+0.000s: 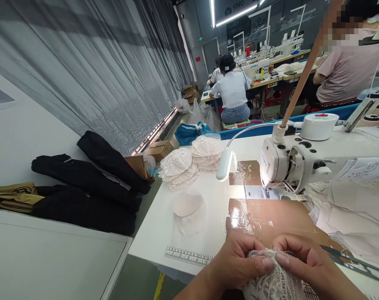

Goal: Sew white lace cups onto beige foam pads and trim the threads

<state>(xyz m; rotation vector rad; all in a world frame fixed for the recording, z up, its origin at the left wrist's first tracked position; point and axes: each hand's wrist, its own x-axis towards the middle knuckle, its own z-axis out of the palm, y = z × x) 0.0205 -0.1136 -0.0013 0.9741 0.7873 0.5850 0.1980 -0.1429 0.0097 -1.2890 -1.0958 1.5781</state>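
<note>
My left hand (244, 258) and my right hand (305, 262) meet at the front edge of the sewing table. Between thumbs and forefingers, both pinch the upper edge of a cream lace piece (273, 279), which hangs down out of the frame. Just beyond my hands lies the brown-covered part of the table top (277, 216). The white sewing machine (277, 162) stands past it, its lamp (225, 164) lit over the needle area. To the right of my right hand rest dark scissors or snips (348, 260), partly cut off by the frame.
Stacks of lace pieces (177, 164) sit at the table's far left corner. A thin beige cup-shaped piece (188, 204) lies nearer, above a printed ruler (189, 255). Pale fabric (355, 208) is heaped at right. Black garments (92, 191) lie left; co-workers (235, 87) sit beyond.
</note>
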